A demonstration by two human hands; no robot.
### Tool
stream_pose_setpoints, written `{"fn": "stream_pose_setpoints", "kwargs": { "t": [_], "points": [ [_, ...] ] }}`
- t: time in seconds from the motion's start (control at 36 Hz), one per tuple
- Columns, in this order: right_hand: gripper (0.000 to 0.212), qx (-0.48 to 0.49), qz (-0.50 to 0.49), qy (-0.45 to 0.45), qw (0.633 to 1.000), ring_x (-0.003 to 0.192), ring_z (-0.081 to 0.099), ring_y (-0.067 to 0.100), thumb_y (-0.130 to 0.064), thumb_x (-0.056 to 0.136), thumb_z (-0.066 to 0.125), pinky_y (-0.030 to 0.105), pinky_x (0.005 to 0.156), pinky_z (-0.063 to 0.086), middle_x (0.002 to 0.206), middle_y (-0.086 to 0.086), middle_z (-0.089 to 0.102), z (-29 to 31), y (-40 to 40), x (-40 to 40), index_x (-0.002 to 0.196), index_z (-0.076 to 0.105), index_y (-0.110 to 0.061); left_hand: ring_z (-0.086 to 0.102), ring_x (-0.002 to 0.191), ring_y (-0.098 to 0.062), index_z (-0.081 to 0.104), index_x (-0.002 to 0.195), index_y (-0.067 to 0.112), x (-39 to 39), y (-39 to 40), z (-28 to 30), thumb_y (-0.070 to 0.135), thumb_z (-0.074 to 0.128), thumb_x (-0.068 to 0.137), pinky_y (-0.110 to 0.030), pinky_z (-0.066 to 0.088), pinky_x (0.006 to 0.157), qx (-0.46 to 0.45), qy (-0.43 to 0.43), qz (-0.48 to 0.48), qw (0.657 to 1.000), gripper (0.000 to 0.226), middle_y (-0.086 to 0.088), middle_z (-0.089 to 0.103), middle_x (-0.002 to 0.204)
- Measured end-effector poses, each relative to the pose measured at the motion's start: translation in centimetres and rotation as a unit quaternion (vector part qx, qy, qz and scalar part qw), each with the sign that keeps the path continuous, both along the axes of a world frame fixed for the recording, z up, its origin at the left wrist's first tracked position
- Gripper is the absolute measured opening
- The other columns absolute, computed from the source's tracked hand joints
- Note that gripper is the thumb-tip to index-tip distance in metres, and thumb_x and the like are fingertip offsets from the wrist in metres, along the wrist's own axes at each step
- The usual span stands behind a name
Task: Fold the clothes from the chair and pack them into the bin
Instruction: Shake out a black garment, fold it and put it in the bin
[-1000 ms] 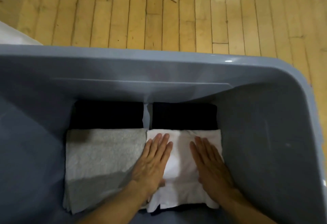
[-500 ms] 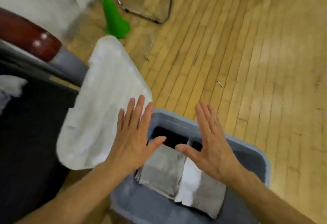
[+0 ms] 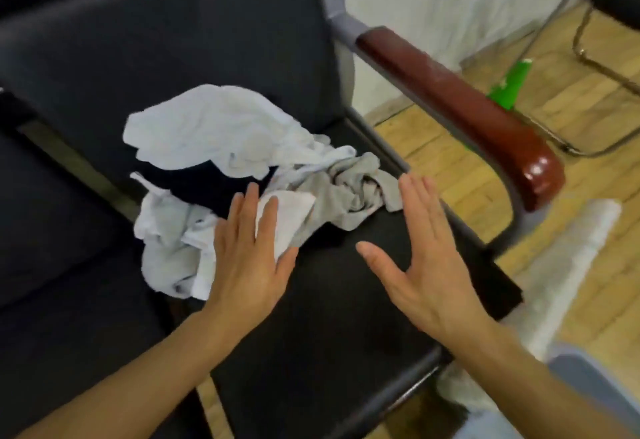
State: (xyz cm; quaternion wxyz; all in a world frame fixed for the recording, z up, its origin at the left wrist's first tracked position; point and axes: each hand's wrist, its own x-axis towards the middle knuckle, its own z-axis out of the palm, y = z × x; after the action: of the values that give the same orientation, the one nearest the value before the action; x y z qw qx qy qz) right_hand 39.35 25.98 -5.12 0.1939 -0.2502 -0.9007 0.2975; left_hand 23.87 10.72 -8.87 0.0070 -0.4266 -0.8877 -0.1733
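A crumpled heap of clothes lies on the dark seat of the chair (image 3: 329,317): a white garment (image 3: 214,133) on top, a dark one (image 3: 207,182) under it, a grey one (image 3: 349,192) to the right, and a pale one (image 3: 169,251) at the left front. My left hand (image 3: 249,255) hovers flat over the front of the heap, fingers straight, holding nothing. My right hand (image 3: 426,258) is held flat above the bare seat, right of the heap, holding nothing. Only a corner of the grey-blue bin (image 3: 588,379) shows at the lower right.
The chair has a red-brown wooden armrest (image 3: 460,116) on a grey metal frame at the right. A white lid (image 3: 568,265) lies on the wooden floor beside the bin. A green object (image 3: 512,85) and another chair's metal legs (image 3: 595,67) stand behind.
My hands left the folded white cloth in the bin and rose out. The view swung left from the bin to the chair, and both hands now hover over the seat.
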Motion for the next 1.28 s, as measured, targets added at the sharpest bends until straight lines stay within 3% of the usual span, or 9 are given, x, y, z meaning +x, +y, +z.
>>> {"fn": "stream_pose_setpoints", "kwargs": {
  "t": [0.19,0.36,0.53,0.64,0.75,0.89,1.03,1.11,1.28],
  "points": [
    [0.076,-0.027,0.085,-0.065,0.994,0.139,-0.002,-0.007,-0.034,0.089,0.062,0.024,0.113,0.012,0.15,-0.016,0.011,-3.3,-5.6,-12.1,0.147,0.014,-0.025,0.054,0.116,-0.035,0.043,0.136,0.008,-9.2,-8.0,-3.6,0.02,0.07,0.081,-0.048,0.045,0.092,-0.074,-0.097,0.078,0.989,0.062,-0.016,0.051,0.132],
    [0.057,0.063,0.093,-0.163,0.98,0.1,0.064,0.034,-0.005,0.072,0.079,0.04,0.075,0.055,0.114,0.015,0.064,-6.7,-6.3,-17.1,0.124,0.057,-0.002,0.064,0.075,-0.023,0.062,0.113,0.012,-11.4,-9.3,-5.2,0.018,0.082,0.068,-0.035,0.057,0.058,-0.093,-0.131,0.036,0.986,0.05,-0.008,0.061,0.097],
    [0.057,-0.041,0.07,-0.246,0.966,0.089,0.059,0.017,-0.03,0.093,0.055,0.02,0.063,0.037,0.1,0.0,0.062,-8.2,-5.7,-18.1,0.144,0.033,-0.019,0.061,0.086,-0.015,0.061,0.11,0.018,-11.7,-7.4,-5.7,0.03,0.061,0.089,-0.035,0.054,0.07,-0.024,-0.205,0.098,0.974,0.024,0.001,0.056,0.11],
    [0.056,-0.105,0.072,-0.236,0.963,0.065,0.052,0.003,-0.039,0.092,0.054,0.015,0.056,0.037,0.07,-0.013,0.052,-8.2,-6.3,-19.4,0.141,0.03,-0.027,0.058,0.086,-0.003,0.055,0.095,0.026,-12.0,-5.3,-3.8,0.036,0.062,0.087,-0.017,0.049,0.075,0.117,-0.404,0.203,0.884,0.015,0.011,0.059,0.092],
    [0.023,-0.103,0.11,-0.24,0.959,0.087,0.055,0.009,-0.034,0.096,0.049,0.018,0.061,0.032,0.094,-0.009,0.057,-6.8,-6.7,-21.2,0.115,0.054,-0.022,0.056,0.061,-0.004,0.059,0.082,0.013,-12.8,-3.3,-2.6,0.031,0.058,0.092,-0.011,0.045,0.055,0.181,-0.512,0.257,0.8,0.021,0.005,0.06,0.07],
    [0.031,-0.114,0.122,-0.223,0.96,0.095,0.058,0.009,-0.034,0.095,0.051,0.016,0.066,0.038,0.103,-0.007,0.06,-5.6,-6.8,-22.4,0.124,0.045,-0.022,0.049,0.047,-0.002,0.052,0.063,0.011,-13.3,-2.4,-1.7,0.016,0.055,0.093,-0.012,0.038,0.046,0.229,-0.533,0.297,0.758,0.03,0.006,0.05,0.051],
    [0.04,-0.124,0.121,-0.186,0.967,0.093,0.058,0.013,-0.029,0.094,0.053,0.034,0.079,0.05,0.098,-0.007,0.058,-3.3,-6.4,-22.2,0.131,0.036,-0.025,0.043,0.053,-0.007,0.053,0.06,0.002,-13.9,-3.0,1.8,0.01,0.057,0.09,-0.014,0.036,0.052,0.273,-0.526,0.252,0.765,0.032,0.005,0.044,0.048],
    [0.015,-0.058,0.123,-0.148,0.98,0.087,0.057,0.017,-0.023,0.097,0.046,0.031,0.069,0.045,0.091,-0.005,0.061,-0.8,-6.3,-22.6,0.109,0.055,-0.017,0.038,0.051,-0.007,0.051,0.066,-0.011,-14.6,-3.0,5.6,0.007,0.057,0.089,-0.014,0.032,0.05,0.302,-0.508,0.23,0.773,0.029,0.001,0.04,0.049],
    [0.015,0.01,0.149,-0.075,0.986,0.076,0.049,0.017,-0.026,0.098,0.044,0.029,0.06,0.036,0.082,-0.006,0.048,12.4,-4.4,-26.2,0.097,0.055,-0.016,0.037,0.048,-0.005,0.055,0.06,-0.002,-18.3,-2.2,19.2,0.01,0.062,0.086,-0.015,0.03,0.046,0.356,-0.428,0.193,0.808,0.029,0.002,0.04,0.049]
  ]
}}
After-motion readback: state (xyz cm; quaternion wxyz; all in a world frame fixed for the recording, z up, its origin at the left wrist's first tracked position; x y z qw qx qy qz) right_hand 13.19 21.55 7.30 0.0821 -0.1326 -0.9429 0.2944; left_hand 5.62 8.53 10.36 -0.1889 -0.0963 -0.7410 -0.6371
